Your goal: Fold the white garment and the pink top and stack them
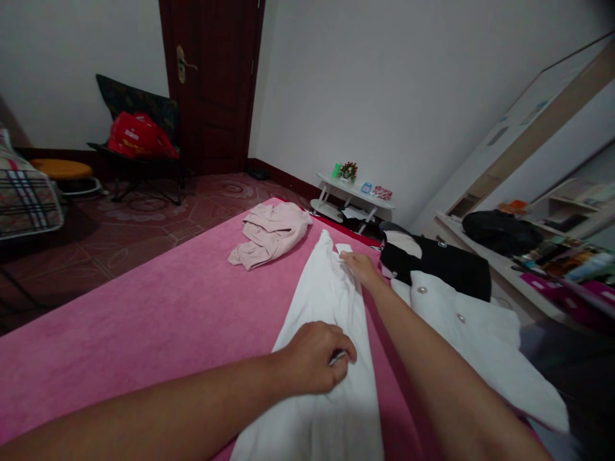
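Observation:
A long white garment point(331, 307) lies stretched out on the pink bed cover point(158, 320). My left hand point(317, 358) is closed, pinching a fold of the white cloth near its middle. My right hand point(360, 267) reaches further out and grips the garment's far end, fingers closed on the fabric. Both arms stretch forward over the bed.
A crumpled pale pink garment point(270, 234) lies further up the bed. A black-and-white garment point(437, 259) and another white piece with buttons point(480, 333) lie to the right. A small white table point(353, 192), a chair with a red bag point(137, 136) and a dark door point(211, 83) stand beyond.

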{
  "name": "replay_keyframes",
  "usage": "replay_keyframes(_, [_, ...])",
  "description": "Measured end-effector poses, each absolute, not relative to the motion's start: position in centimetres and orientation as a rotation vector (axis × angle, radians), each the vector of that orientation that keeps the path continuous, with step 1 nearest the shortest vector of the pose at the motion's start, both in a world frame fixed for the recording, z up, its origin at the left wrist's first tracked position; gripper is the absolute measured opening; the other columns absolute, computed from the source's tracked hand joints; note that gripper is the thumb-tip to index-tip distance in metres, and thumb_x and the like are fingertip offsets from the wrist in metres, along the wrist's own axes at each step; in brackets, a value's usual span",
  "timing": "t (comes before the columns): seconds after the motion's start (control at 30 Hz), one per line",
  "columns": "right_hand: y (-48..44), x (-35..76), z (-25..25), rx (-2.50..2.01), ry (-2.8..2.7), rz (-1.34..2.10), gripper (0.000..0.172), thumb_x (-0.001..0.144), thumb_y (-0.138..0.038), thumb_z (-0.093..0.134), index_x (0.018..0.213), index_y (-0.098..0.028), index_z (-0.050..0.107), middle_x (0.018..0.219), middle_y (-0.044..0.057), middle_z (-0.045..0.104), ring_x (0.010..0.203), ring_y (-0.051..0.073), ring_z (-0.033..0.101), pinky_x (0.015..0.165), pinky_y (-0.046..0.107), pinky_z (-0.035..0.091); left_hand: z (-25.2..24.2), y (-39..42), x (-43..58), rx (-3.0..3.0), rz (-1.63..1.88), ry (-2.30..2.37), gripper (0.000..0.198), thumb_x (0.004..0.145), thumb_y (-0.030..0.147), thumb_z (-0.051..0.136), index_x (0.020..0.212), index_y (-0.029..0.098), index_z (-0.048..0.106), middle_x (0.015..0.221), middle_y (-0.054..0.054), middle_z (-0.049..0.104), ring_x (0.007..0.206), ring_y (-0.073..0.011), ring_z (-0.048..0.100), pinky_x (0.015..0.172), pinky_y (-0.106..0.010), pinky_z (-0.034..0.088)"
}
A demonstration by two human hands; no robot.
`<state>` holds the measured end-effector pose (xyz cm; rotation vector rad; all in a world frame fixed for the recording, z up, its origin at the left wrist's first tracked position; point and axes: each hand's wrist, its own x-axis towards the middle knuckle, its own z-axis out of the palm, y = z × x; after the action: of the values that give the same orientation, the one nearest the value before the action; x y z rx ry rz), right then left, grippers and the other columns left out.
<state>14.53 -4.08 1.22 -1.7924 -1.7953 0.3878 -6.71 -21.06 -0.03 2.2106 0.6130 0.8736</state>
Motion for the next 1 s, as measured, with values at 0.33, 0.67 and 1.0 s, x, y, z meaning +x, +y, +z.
replay_keyframes(0.33, [-12.0, 12.3, 0.8, -1.743, -1.917, 0.396, 0.030, 0.071, -0.025, 0.060, 0.100, -0.020, 0.068, 0.094, 0.005, 0.070, 0.082, 0.018, 0.063, 0.072, 0.027, 0.047, 0.1, -21.1, -6.9, 2.104, 0.871, 0.988, 0.026, 0.075, 0.018, 0.050, 0.089, 0.022, 0.072, 0.063, 0.001, 0.063, 0.055, -0.0125, 0.054, 0.055, -0.023, 0.035])
replay_keyframes(0.67, [-28.3, 12.0, 3.2, -1.559, -1.904, 0.575, 0.015, 0.081, -0.021, 0.052, 0.079, -0.019, 0.067, 0.077, 0.002, 0.065, 0.074, 0.015, 0.059, 0.070, 0.026, 0.044, 0.4, -19.8, -6.7, 2.093, 0.891, 1.239, 0.051, 0.079, 0.032, 0.059, 0.128, 0.023, 0.048, 0.089, -0.002, 0.068, 0.076, -0.0178, 0.063, 0.064, -0.026, 0.042])
replay_keyframes(1.0, [-39.0, 9.7, 6.3, -1.708, -2.158, 1.185, 0.020, 0.068, -0.027, 0.075, 0.085, -0.022, 0.065, 0.083, -0.002, 0.063, 0.070, 0.013, 0.053, 0.059, 0.022, 0.034, 0.5, -20.2, -6.5, 2.252, 0.696, 1.283, 0.060, 0.071, 0.040, 0.069, 0.126, 0.028, 0.049, 0.094, 0.002, 0.068, 0.084, -0.0198, 0.062, 0.070, -0.028, 0.043])
